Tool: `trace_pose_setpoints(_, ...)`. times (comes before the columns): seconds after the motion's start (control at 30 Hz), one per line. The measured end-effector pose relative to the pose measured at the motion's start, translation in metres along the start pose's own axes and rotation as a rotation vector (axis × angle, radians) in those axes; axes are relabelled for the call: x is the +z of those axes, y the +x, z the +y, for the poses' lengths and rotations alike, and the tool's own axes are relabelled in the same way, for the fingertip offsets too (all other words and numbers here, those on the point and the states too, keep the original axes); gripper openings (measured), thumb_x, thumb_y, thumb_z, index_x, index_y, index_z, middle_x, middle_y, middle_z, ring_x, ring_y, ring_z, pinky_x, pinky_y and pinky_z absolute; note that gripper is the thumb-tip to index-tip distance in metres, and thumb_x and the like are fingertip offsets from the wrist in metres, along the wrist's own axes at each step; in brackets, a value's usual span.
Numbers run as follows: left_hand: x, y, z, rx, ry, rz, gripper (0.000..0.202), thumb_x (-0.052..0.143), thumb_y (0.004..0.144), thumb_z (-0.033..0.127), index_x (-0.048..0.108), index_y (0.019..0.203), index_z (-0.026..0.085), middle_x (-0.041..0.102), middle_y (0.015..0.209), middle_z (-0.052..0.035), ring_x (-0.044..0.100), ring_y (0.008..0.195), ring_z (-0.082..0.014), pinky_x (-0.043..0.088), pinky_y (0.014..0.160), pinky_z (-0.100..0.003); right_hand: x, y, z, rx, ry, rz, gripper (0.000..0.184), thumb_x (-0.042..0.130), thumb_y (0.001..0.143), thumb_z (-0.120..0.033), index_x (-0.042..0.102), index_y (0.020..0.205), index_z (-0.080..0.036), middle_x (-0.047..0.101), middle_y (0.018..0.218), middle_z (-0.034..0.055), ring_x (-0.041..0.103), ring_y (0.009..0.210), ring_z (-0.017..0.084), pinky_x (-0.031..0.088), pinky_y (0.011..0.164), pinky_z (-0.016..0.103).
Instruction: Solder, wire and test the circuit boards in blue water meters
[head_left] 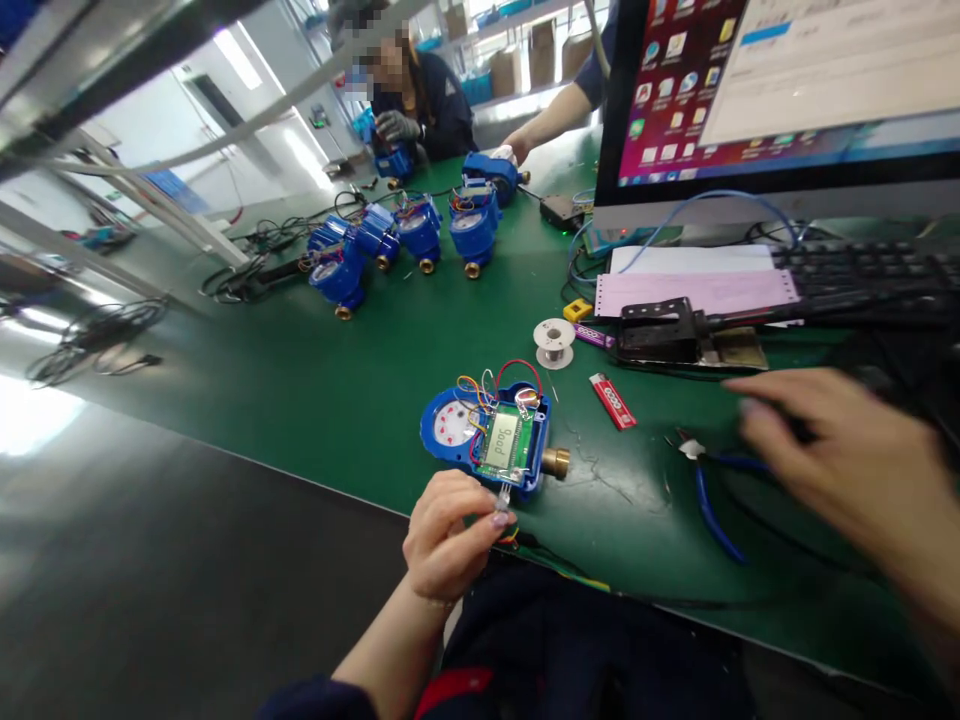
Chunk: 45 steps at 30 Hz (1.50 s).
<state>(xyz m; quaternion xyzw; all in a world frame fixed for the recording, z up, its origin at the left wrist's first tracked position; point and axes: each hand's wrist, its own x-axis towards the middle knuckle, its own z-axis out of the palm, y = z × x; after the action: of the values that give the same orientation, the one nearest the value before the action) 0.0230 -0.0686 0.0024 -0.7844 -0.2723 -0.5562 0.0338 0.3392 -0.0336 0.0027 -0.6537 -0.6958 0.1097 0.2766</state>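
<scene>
The left hand [450,535] pinches 1 small connector [503,499] at the blue meter [504,440]; the right hand [847,460] is near pliers [703,492], grip unclear to me.

The dark navy clothing [600,640] has a red patch [457,688] and navy sleeve [319,702].

Green bench [300,385] lies open left of the meter [491,436]; rightward, 1 spool [553,347], pliers [703,492] and probably a dark cable [675,601] obstruct.

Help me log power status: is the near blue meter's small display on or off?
On: dark characters show on the display of the near blue meter.
</scene>
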Motion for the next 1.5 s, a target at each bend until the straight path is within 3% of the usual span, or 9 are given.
trace_pose_setpoints(0.07, 0.004, 0.0, 0.001, 0.013, 0.023, 0.007, 0.009, 0.061, 0.078, 0.004, 0.061, 0.083, 0.011, 0.064, 0.084, -0.004, 0.061, 0.076, -0.0134, 0.052, 0.064, -0.03, 0.038, 0.01, -0.023, -0.16, -0.069, -0.155, 0.054, 0.023, 0.091, -0.053, 0.059, 0.105, -0.015, 0.057, 0.096, 0.0114, 0.056, 0.093, 0.026, 0.044, 0.086, 0.048)
trace_pose_setpoints(0.17, 0.006, -0.002, 0.002, 0.007, 0.022, -0.01, 0.009, 0.062, 0.078, 0.005, 0.062, 0.084, 0.012, 0.065, 0.085, -0.0043, 0.062, 0.076, -0.014, 0.051, 0.063, -0.029, 0.093, 0.034, -0.044, -0.041, -0.212, -0.264, 0.049, 0.026, 0.092, -0.044, 0.055, 0.099, -0.005, 0.055, 0.089, 0.0161, 0.056, 0.091, 0.029, 0.046, 0.077, 0.048)
trace_pose_setpoints(0.27, 0.003, -0.003, 0.002, -0.006, 0.035, -0.018, 0.01, 0.061, 0.079, 0.006, 0.062, 0.086, 0.013, 0.066, 0.085, -0.0043, 0.062, 0.077, -0.0141, 0.051, 0.062, -0.029, 0.114, 0.052, -0.047, 0.058, -0.213, -0.262, 0.036, 0.029, 0.091, -0.033, 0.052, 0.091, -0.005, 0.053, 0.092, 0.0216, 0.056, 0.092, 0.032, 0.045, 0.074, 0.048)
trace_pose_setpoints(0.43, -0.003, -0.004, 0.003, -0.012, 0.024, 0.0, 0.012, 0.065, 0.076, 0.004, 0.062, 0.085, 0.011, 0.067, 0.085, -0.0056, 0.062, 0.075, -0.014, 0.05, 0.062, -0.029, 0.081, 0.025, -0.06, 0.033, 0.036, -0.354, 0.024, 0.039, 0.089, -0.039, 0.046, 0.082, -0.017, 0.052, 0.067, 0.0028, 0.055, 0.062, 0.016, 0.044, 0.063, 0.031)
trace_pose_setpoints(0.57, -0.003, -0.004, 0.008, -0.033, -0.054, 0.011, 0.01, 0.065, 0.076, 0.005, 0.062, 0.084, 0.009, 0.066, 0.084, -0.006, 0.062, 0.075, -0.0143, 0.049, 0.062, -0.029, 0.057, -0.033, -0.099, 0.024, 0.909, -0.589, 0.034, 0.041, 0.088, -0.053, 0.047, 0.09, -0.019, 0.055, 0.071, 0.0001, 0.053, 0.066, 0.011, 0.044, 0.063, 0.025)
trace_pose_setpoints(0.63, -0.002, -0.004, 0.011, -0.055, -0.101, 0.019, 0.008, 0.065, 0.077, 0.006, 0.061, 0.083, 0.009, 0.066, 0.083, -0.0056, 0.062, 0.073, -0.0139, 0.048, 0.062, -0.029, 0.059, -0.056, -0.118, 0.167, 1.216, -0.696, 0.04, 0.044, 0.085, -0.057, 0.048, 0.09, -0.018, 0.048, 0.059, -0.004, 0.046, 0.053, 0.008, 0.041, 0.053, 0.021)
trace_pose_setpoints(0.77, 0.004, -0.005, 0.018, -0.112, -0.171, 0.039, 0.008, 0.065, 0.076, 0.005, 0.06, 0.079, 0.01, 0.066, 0.079, -0.0044, 0.062, 0.07, -0.0136, 0.048, 0.059, -0.028, 0.076, -0.072, -0.136, 0.524, 1.572, -0.804, 0.059, 0.035, 0.081, -0.071, 0.044, 0.056, -0.017, 0.023, 0.037, -0.009, 0.02, 0.032, 0.004, 0.021, 0.033, 0.018)
trace_pose_setpoints(0.93, 0.01, -0.008, 0.023, -0.164, -0.202, 0.054, 0.008, 0.066, 0.075, 0.004, 0.06, 0.074, 0.009, 0.065, 0.074, -0.004, 0.061, 0.065, -0.0134, 0.047, 0.056, -0.028, 0.085, -0.066, -0.139, 0.673, 1.607, -0.894, 0.058, 0.035, 0.078, -0.065, 0.037, 0.042, -0.019, 0.022, 0.031, -0.0073, 0.018, 0.027, 0.003, 0.015, 0.029, 0.018)
trace_pose_setpoints(1.5, 0.01, -0.007, 0.024, -0.177, -0.206, 0.07, 0.011, 0.066, 0.072, -0.001, 0.06, 0.072, 0.008, 0.065, 0.074, -0.0034, 0.061, 0.064, -0.0125, 0.047, 0.057, -0.027, 0.08, -0.064, -0.142, 0.756, 1.542, -1.002, 0.056, 0.022, 0.084, -0.047, 0.036, 0.038, -0.019, 0.021, 0.03, -0.0052, 0.016, 0.025, 0.004, 0.012, 0.029, 0.018)
